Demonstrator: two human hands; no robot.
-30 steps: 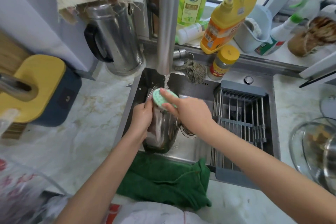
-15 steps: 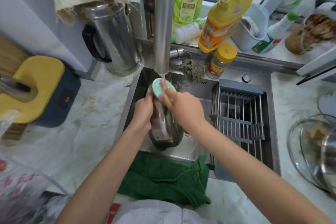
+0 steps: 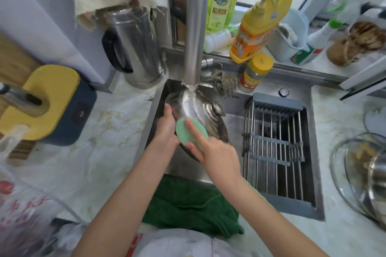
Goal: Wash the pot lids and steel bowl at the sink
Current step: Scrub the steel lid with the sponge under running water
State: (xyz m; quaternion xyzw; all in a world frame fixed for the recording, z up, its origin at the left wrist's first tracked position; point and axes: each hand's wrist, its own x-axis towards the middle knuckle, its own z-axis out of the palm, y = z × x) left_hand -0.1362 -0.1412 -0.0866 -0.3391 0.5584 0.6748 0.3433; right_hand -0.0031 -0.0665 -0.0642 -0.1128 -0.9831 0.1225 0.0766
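Pale green sponge (image 3: 191, 133), dark green towel (image 3: 192, 208), shiny silver pot lid (image 3: 194, 106), yellow and orange soap bottle (image 3: 257, 27), lime bottle (image 3: 224, 0), cream countertop (image 3: 94, 152) veined with tan

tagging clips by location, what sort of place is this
Most likely a home kitchen: a steel sink with the tap running, a pump bottle behind it, and a kettle on the counter.
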